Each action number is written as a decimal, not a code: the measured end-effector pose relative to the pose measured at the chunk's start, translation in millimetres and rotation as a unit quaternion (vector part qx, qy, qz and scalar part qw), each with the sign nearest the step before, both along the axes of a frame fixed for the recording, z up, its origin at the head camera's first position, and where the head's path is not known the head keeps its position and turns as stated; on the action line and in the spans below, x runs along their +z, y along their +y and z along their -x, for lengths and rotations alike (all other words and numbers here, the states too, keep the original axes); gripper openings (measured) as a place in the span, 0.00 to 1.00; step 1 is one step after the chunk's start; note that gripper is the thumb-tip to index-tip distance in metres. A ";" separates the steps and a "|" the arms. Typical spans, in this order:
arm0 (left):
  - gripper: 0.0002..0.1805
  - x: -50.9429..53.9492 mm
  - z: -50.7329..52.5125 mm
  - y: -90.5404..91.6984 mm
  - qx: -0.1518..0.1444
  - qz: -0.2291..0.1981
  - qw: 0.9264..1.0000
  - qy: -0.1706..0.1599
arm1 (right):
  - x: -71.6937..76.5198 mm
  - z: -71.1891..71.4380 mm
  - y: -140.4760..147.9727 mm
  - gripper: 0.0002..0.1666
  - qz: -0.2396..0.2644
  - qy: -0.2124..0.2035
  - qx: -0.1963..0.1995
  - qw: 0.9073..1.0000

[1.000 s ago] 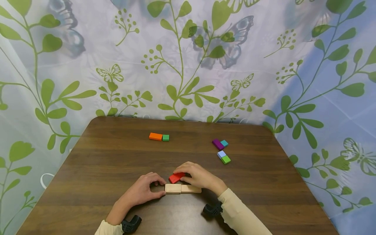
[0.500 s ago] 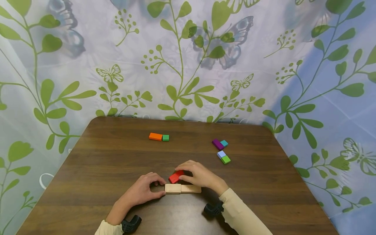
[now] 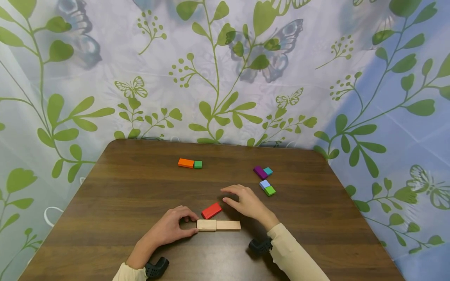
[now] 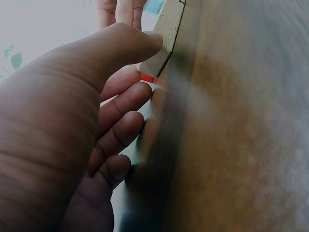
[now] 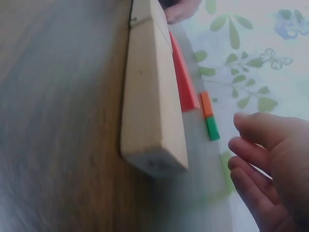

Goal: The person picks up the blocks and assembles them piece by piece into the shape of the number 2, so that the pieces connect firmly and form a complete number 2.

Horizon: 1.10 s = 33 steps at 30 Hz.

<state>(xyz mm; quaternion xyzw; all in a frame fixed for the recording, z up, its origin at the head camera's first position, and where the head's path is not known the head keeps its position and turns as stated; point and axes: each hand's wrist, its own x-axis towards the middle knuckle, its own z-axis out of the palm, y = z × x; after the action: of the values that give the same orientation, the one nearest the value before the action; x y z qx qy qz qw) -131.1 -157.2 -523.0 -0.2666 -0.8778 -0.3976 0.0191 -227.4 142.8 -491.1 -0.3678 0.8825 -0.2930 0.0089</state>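
Note:
Two plain wooden blocks lie end to end on the table. The left wooden block (image 3: 206, 225) is pinched at its left end between thumb and index finger of my left hand (image 3: 173, 225); in the left wrist view the thumb lies against the wooden block (image 4: 164, 43). The right wooden block (image 3: 228, 225) abuts it, untouched. Just behind them a red block (image 3: 211, 210) rests at a slant. Beyond its right end, my right hand (image 3: 246, 201) is apart from it, thumb and fingers spread with nothing between them, as the right hand (image 5: 275, 164) in its wrist view confirms.
Toward the back of the table (image 3: 140, 187) an orange block (image 3: 186, 163) touches a green block (image 3: 198, 164). At the right, a purple block (image 3: 260, 172) meets a teal block (image 3: 268, 171); nearer, a light blue block (image 3: 265, 184) meets a lime green block (image 3: 270, 190).
My right hand has let go of the red block and moved back and to the right. The red block stays behind the wooden ones. My left hand keeps its place.

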 end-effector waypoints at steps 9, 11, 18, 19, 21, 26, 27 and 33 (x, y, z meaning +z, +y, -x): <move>0.11 -0.5 0.3 -0.5 -0.008 -0.009 1.000 0.010 | -2.9 14.3 20.4 0.21 0.010 0.016 -0.063 0.998; 0.11 -0.9 0.4 -0.6 -0.009 -0.009 1.000 0.008 | -4.2 18.0 25.4 0.20 0.016 0.014 -0.077 0.997; 0.12 -0.4 0.9 -1.1 -0.002 -0.002 1.000 -0.003 | -8.9 29.3 40.4 0.19 0.055 0.012 -0.123 0.991; 0.12 -0.4 0.7 -1.1 0.000 -0.001 1.000 -0.005 | -9.2 30.8 42.2 0.19 0.061 0.015 -0.128 0.990; 0.12 -0.2 0.5 -1.0 0.001 0.000 1.000 -0.006 | -9.4 33.6 45.4 0.19 0.068 0.020 -0.141 0.987; 0.12 -0.6 0.8 -0.9 0.003 0.002 1.000 -0.007 | -8.2 41.2 52.9 0.20 0.074 0.042 -0.178 0.980; 0.12 -0.6 0.9 -0.9 0.004 0.001 1.000 -0.008 | -7.7 42.6 54.4 0.20 0.077 0.045 -0.185 0.979; 0.12 -0.4 1.3 -1.2 0.003 0.001 1.000 -0.010 | -7.4 51.4 64.2 0.20 0.078 0.046 -0.214 0.973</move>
<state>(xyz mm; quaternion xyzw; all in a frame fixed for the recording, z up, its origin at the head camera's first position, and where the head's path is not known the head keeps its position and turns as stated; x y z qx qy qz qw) -132.4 -158.4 -523.4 -0.2602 -0.8789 -0.3996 0.0109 -278.8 206.9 -498.5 -0.1826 0.9147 -0.3386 -0.1234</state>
